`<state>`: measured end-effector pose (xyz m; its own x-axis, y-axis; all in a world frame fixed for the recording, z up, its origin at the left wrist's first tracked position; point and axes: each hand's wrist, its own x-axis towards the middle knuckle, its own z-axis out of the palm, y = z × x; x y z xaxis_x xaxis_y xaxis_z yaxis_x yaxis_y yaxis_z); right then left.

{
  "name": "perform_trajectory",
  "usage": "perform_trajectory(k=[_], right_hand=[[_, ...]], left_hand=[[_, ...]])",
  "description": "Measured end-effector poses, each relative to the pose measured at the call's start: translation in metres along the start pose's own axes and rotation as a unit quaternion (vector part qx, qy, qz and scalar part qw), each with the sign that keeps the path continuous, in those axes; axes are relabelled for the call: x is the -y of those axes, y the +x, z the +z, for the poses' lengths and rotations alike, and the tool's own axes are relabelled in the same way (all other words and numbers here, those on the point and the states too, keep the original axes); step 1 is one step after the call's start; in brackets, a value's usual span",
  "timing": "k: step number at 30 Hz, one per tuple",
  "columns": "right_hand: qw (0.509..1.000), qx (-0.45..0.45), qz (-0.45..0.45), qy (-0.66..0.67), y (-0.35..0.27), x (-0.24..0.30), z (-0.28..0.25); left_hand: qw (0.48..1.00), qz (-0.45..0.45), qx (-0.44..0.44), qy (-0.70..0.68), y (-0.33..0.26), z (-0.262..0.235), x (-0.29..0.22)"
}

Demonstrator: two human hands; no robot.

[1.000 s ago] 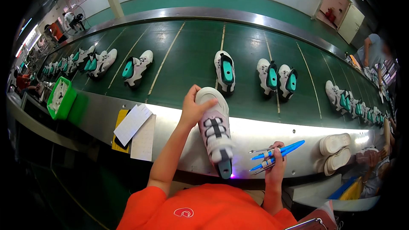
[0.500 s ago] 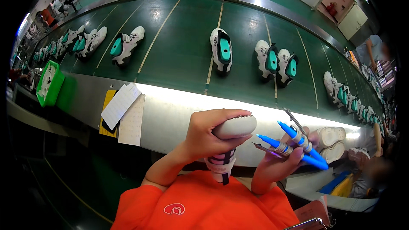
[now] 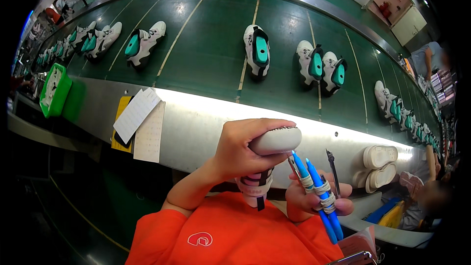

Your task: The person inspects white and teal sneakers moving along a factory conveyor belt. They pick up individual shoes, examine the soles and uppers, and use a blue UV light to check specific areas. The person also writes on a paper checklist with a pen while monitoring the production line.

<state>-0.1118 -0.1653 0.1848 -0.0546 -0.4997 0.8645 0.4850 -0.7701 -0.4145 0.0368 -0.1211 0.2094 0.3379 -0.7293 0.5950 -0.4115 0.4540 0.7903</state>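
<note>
My left hand is wrapped around a white shoe; its light grey toe end points right and a strapped part hangs below the fist. In my right hand, close beside it, are two blue pens bound with pale bands, their tips up. One pen tip is right at the toe's lower edge; I cannot tell if it touches. A thin dark metal tool sticks up from the same hand, and another slim metal tip shows beside the pens.
Beyond a steel ledge, a green conveyor belt carries several white shoes with teal inserts. On the ledge lie papers, a green bin at left and pale soles at right. A co-worker sits at far right.
My right hand has turned the blue pens more upright and moved them left, up to the shoe. The thin dark tool now stands apart from them. My left hand keeps its hold.
</note>
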Motion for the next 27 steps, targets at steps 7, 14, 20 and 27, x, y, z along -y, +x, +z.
perform_trajectory(k=[7, 14, 20, 27], right_hand=[[0.974, -0.058, 0.136, -0.170, 0.010, 0.015, 0.003], [0.972, 0.021, 0.071, -0.221, 0.046, 0.017, -0.004], [0.971, -0.120, 0.031, -0.203, 0.046, 0.008, -0.011], [0.938, -0.089, 0.333, -0.020, 0.029, 0.006, -0.037]], left_hand=[[1.000, -0.004, 0.011, 0.000, -0.004, -0.002, 0.002], [0.999, 0.005, 0.037, 0.022, -0.003, 0.006, -0.007], [0.999, -0.007, 0.020, 0.044, 0.000, 0.005, 0.000], [0.965, -0.210, -0.104, 0.113, 0.039, -0.047, 0.097]])
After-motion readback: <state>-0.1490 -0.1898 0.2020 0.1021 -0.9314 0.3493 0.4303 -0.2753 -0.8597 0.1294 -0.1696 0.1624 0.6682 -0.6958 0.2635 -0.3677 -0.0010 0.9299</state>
